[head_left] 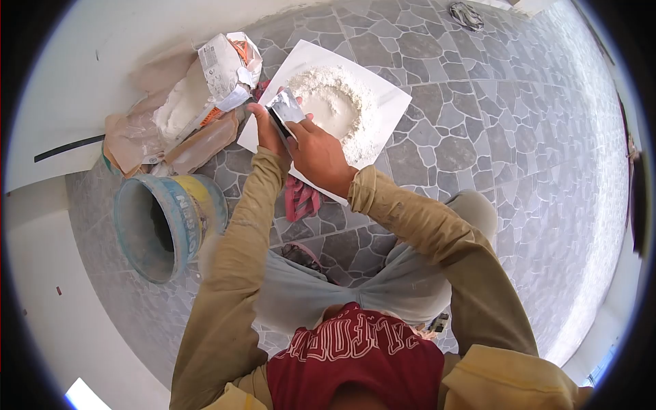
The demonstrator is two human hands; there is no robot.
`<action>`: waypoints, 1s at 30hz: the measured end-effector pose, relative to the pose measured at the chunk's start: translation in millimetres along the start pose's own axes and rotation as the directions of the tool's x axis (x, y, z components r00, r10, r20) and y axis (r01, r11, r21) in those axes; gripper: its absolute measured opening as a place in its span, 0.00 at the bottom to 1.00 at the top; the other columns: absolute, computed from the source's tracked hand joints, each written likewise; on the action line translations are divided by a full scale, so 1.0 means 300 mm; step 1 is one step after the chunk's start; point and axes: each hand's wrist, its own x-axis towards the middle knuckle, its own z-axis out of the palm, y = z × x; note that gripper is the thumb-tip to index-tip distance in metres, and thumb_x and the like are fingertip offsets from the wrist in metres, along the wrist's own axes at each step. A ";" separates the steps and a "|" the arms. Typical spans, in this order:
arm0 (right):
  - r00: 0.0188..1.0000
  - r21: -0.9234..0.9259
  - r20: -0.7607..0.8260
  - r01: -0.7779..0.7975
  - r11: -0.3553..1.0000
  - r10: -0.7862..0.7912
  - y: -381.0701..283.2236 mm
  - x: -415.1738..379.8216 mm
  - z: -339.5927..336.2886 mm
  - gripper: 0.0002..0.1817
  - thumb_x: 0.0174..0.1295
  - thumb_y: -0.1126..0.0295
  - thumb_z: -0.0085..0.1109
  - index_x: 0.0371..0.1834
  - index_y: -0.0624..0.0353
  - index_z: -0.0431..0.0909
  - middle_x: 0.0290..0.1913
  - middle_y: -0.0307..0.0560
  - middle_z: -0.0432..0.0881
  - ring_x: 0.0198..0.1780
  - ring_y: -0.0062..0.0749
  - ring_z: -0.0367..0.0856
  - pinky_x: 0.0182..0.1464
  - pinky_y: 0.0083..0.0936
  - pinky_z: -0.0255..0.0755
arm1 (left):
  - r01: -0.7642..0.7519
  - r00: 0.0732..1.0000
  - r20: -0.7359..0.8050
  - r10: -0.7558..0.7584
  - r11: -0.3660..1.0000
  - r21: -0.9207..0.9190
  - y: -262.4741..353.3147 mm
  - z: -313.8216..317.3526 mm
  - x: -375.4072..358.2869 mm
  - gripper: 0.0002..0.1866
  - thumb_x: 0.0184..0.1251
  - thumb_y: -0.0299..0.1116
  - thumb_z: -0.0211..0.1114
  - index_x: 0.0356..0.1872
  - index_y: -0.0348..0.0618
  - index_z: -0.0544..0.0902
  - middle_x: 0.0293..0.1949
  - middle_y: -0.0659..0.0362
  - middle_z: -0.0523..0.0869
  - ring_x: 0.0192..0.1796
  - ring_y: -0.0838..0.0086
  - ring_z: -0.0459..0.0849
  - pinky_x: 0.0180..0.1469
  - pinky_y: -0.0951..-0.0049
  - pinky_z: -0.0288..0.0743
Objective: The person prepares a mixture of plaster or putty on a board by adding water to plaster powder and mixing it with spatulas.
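Over the left part of a white square board (pixel 386 116), both hands are together at a metal-bladed scraper (pixel 285 106). My left hand (pixel 268 132) is wrapped round the scraper from the left, its thumb up. My right hand (pixel 320 154) grips the scraper's lower right side with bent fingers. Just beyond the hands, a ring of white powder (pixel 365 102) lies on the board around a pool of pale, wet-looking material (pixel 333 113). A red cloth (pixel 301 199) shows under the board's near edge.
A torn bag (pixel 222 72) of white powder lies against the wall at the upper left. Below it, a blue and yellow bucket (pixel 179 212) rests on its side. Stone-patterned tiles (pixel 451 154) cover the floor. A wire-like bundle (pixel 467 16) is at the top.
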 end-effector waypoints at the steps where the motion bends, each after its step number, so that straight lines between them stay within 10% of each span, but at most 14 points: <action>1: 0.998 0.033 -0.013 0.067 0.997 -0.067 -0.018 -0.007 -0.015 0.16 0.62 0.74 0.55 0.54 0.62 0.77 0.41 0.58 0.79 0.42 0.55 0.81 0.43 0.44 0.77 | 0.028 0.999 0.042 -0.025 0.997 -0.067 -0.033 -0.014 0.000 0.56 0.57 0.83 0.33 0.73 0.46 0.62 0.59 0.47 0.78 0.58 0.58 0.79 0.58 0.56 0.76; 11: 0.987 -0.052 -0.031 -0.156 0.986 0.155 0.080 0.030 0.018 0.16 0.59 0.74 0.55 0.51 0.62 0.79 0.42 0.55 0.80 0.39 0.56 0.82 0.42 0.45 0.78 | 0.007 0.997 -0.076 0.003 0.992 0.124 -0.075 -0.004 -0.046 0.50 0.63 0.79 0.35 0.72 0.48 0.65 0.58 0.51 0.79 0.57 0.63 0.79 0.61 0.63 0.74; 15: 0.999 -0.051 0.017 -0.046 0.998 0.047 -0.011 -0.025 0.028 0.14 0.60 0.72 0.55 0.49 0.63 0.79 0.43 0.57 0.80 0.39 0.56 0.83 0.41 0.45 0.78 | 0.198 0.919 0.376 -0.114 0.961 -0.194 -0.103 -0.078 -0.041 0.49 0.64 0.79 0.37 0.70 0.46 0.66 0.57 0.54 0.80 0.54 0.68 0.81 0.56 0.63 0.78; 17: 0.987 -0.071 0.000 -0.161 0.984 0.162 0.081 0.018 0.033 0.09 0.56 0.74 0.55 0.40 0.63 0.78 0.43 0.57 0.79 0.42 0.53 0.84 0.42 0.43 0.79 | 0.144 0.986 -0.091 -0.138 0.987 0.064 -0.112 -0.081 -0.032 0.51 0.61 0.81 0.37 0.68 0.46 0.67 0.54 0.55 0.81 0.49 0.67 0.83 0.54 0.63 0.78; 22: 0.992 -0.079 0.033 -0.122 0.989 0.125 0.017 -0.012 0.058 0.09 0.56 0.73 0.57 0.38 0.65 0.78 0.43 0.62 0.79 0.44 0.56 0.83 0.42 0.45 0.79 | 0.190 0.939 0.305 -0.156 0.978 -0.084 -0.170 -0.197 0.037 0.47 0.64 0.78 0.37 0.67 0.47 0.69 0.58 0.56 0.80 0.57 0.65 0.80 0.60 0.62 0.74; 26: 0.960 -0.022 0.045 -0.276 0.961 0.277 0.149 0.043 0.031 0.09 0.59 0.73 0.53 0.40 0.65 0.78 0.43 0.64 0.79 0.43 0.59 0.83 0.43 0.46 0.79 | -0.056 0.974 -0.195 0.114 0.959 0.278 -0.144 0.005 -0.060 0.52 0.59 0.82 0.39 0.66 0.45 0.71 0.57 0.53 0.79 0.54 0.63 0.80 0.56 0.60 0.76; 30: 0.994 -0.031 -0.079 -0.084 0.996 0.081 0.043 0.000 0.068 0.11 0.58 0.72 0.57 0.41 0.66 0.78 0.43 0.63 0.79 0.42 0.59 0.83 0.45 0.46 0.78 | 0.156 0.988 -0.010 -0.156 0.988 -0.003 -0.149 -0.107 -0.023 0.49 0.62 0.80 0.38 0.56 0.41 0.80 0.46 0.57 0.86 0.45 0.70 0.84 0.49 0.69 0.79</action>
